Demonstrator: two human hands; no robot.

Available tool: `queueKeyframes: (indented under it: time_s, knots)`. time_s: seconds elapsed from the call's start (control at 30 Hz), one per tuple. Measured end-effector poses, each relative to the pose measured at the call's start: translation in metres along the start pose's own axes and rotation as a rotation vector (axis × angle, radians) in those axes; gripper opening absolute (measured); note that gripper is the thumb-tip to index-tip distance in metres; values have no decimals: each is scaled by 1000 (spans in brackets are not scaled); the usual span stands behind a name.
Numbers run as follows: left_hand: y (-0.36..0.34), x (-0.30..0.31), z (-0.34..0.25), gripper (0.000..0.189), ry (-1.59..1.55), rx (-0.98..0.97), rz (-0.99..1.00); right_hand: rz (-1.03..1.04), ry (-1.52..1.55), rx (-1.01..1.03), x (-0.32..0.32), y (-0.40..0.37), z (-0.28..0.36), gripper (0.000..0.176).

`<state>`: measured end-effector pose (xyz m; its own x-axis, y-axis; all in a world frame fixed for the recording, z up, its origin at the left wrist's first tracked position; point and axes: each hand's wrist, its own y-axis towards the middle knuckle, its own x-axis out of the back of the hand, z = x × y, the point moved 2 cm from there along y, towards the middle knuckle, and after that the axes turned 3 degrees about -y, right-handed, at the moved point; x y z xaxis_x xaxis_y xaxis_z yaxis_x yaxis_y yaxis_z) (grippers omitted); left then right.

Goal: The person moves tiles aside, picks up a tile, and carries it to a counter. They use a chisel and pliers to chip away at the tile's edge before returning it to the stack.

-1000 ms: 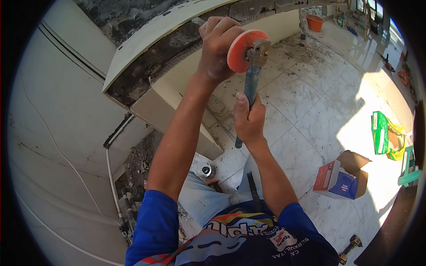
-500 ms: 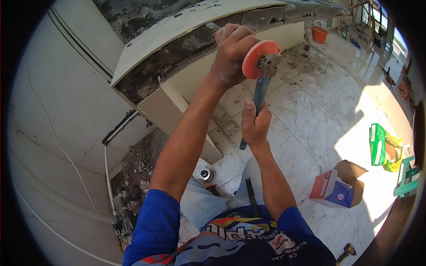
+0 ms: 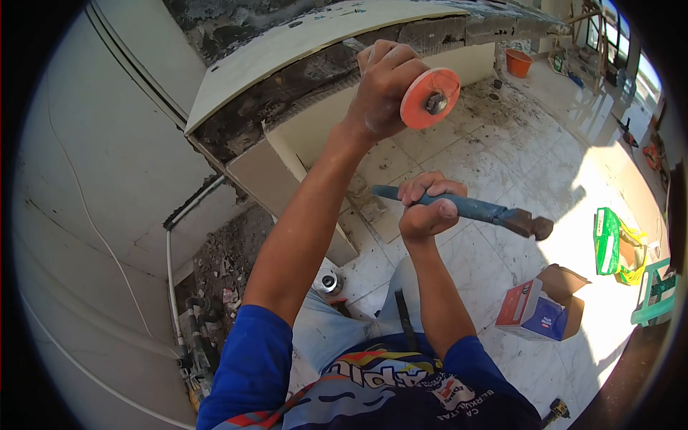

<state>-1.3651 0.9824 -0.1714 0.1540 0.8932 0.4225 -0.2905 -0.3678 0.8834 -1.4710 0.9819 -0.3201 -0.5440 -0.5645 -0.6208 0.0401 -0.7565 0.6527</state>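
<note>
My left hand (image 3: pixel 390 86), upper centre of the frame, grips the chisel (image 3: pixel 436 103) behind its orange guard (image 3: pixel 417 109). My right hand (image 3: pixel 431 208), near centre, grips the hammer (image 3: pixel 476 208), its head directed right, apart from the chisel.

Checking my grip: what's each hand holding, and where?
Your right hand holds the hammer by its handle; your left hand grips a tool behind its orange disc.

At the bottom of the frame, the shirt (image 3: pixel 373 390) carries large, partly creased letters beside smaller print that reads "CA" and, less clearly, "BERKUALITAS". The red-and-blue box (image 3: pixel 532 308) and the green bag (image 3: pixel 608 244), both at right, bear print too small to read surely.
</note>
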Motion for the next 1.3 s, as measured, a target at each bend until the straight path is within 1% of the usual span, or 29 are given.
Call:
queueKeyframes:
  time_s: [0.07,0.1,0.2,0.23,0.33,0.37,0.47,0.57,0.67,0.77,0.8,0.87,0.97,1.07,1.17,1.27,1.3]
  knots:
    - [3,1,-2,20,-10,4,-6,233,-534,-265,2,13,-8,46]
    - [2,1,-4,20,-17,3,-12,241,-558,-250,4,18,5,45]
    - [4,0,-4,19,-1,-4,-27,174,-417,-182,20,14,12,43]
    - [5,-1,-3,19,11,-8,-29,93,-229,-123,19,8,15,42]
    - [4,0,-1,21,0,16,-4,-64,76,41,7,4,-3,42]
    - [5,0,-1,21,12,8,-9,198,-551,-150,6,18,1,44]
    - [11,1,-2,21,23,-12,-21,324,-614,-257,9,26,20,47]
    - [9,1,-6,21,26,4,-19,345,-548,-265,14,23,26,50]
    - [9,2,-5,20,30,16,4,234,-440,-67,16,9,21,50]
    - [9,2,-4,19,9,28,10,249,-164,-94,18,1,62,50]
    - [9,2,-2,19,11,29,8,174,-163,-26,20,-1,65,51]
    - [7,1,-3,18,3,36,12,-16,-42,43,16,1,61,59]
    - [8,1,-2,19,-11,20,7,-72,33,81,25,-1,47,68]
    - [8,2,-3,20,-6,44,16,103,-88,-190,16,7,15,72]
    - [9,4,-6,20,-33,38,17,236,-424,-498,31,23,5,73]
    - [8,3,-4,20,-18,41,16,118,-212,-256,32,8,25,74]
    - [9,2,-2,20,-13,34,5,36,-100,-117,27,5,28,76]
